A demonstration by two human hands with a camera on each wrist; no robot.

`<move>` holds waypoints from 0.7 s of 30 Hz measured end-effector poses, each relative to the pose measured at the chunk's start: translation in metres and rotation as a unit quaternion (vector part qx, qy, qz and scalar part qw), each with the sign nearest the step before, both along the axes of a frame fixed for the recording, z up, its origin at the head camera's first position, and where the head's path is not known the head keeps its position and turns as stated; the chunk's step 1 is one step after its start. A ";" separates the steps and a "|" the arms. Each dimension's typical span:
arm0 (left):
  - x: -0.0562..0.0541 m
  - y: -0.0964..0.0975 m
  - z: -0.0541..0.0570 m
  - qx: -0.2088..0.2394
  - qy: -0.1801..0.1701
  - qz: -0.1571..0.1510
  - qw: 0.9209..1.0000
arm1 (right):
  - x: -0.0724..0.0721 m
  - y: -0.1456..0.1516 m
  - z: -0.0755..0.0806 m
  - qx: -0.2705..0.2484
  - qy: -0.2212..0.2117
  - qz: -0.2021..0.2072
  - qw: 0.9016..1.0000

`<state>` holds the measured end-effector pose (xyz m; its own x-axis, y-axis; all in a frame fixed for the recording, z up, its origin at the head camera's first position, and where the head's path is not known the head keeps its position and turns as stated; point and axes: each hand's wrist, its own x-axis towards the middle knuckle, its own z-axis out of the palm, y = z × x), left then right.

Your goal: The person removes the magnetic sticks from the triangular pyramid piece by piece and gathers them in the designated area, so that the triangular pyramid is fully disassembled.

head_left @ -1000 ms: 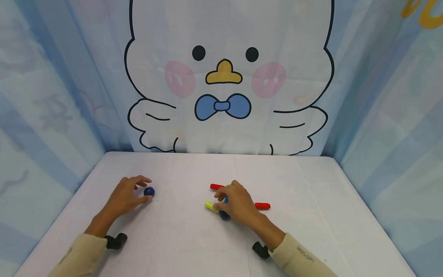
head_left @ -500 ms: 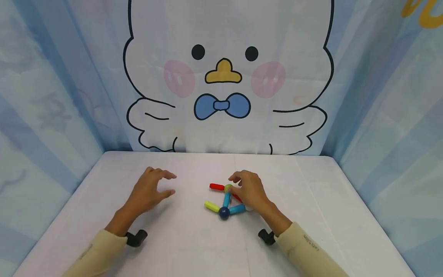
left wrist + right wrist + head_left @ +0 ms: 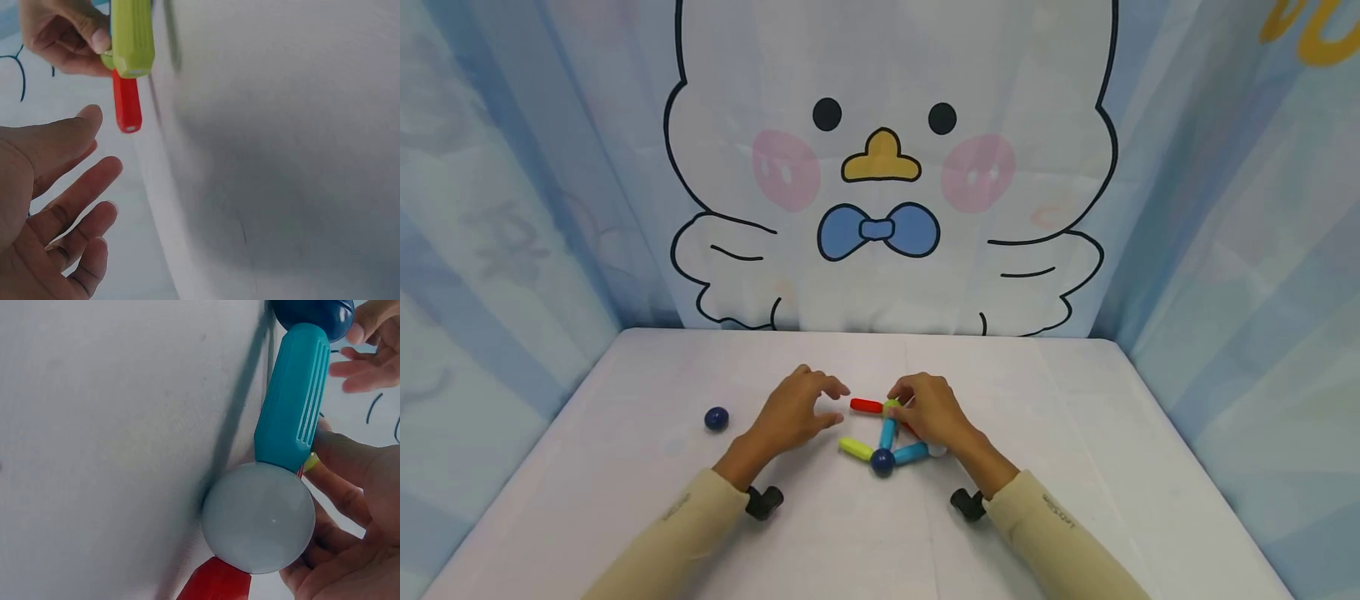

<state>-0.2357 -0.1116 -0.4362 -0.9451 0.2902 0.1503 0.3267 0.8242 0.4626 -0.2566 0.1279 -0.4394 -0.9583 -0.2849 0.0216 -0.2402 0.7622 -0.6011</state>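
Observation:
A building-toy figure of magnetic rods and balls lies mid-table. Its dark blue ball point(image 3: 883, 462) joins a yellow-green rod point(image 3: 855, 448) and two blue rods point(image 3: 912, 453). One blue rod runs back to a green ball point(image 3: 891, 407), which bears a red rod point(image 3: 867, 406). My right hand point(image 3: 934, 412) pinches the green ball between thumb and fingers. In the right wrist view, a white ball point(image 3: 259, 517) sits between a blue rod and another red rod point(image 3: 215, 582). My left hand point(image 3: 796, 411) hovers left of the red rod, thumb and fingers apart, holding nothing.
A loose dark blue ball point(image 3: 717, 418) lies on the white table point(image 3: 820, 533) to the left of my left hand. Behind the table hangs a curtain point(image 3: 880, 292) with a cartoon bird, and curtains stand at both sides.
My left hand has left the loose dark blue ball and moved right toward the figure. My right hand has shifted back to the green ball, uncovering the dark blue ball and blue rods.

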 end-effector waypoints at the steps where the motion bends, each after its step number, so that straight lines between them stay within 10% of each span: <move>1: -0.002 0.003 -0.001 -0.002 -0.002 -0.002 1.000 | 0.000 0.000 0.000 0.000 -0.003 0.003 1.000; 21: -0.013 0.026 -0.016 -0.011 -0.020 -0.056 0.998 | -0.003 -0.006 0.002 -0.001 -0.009 0.043 0.999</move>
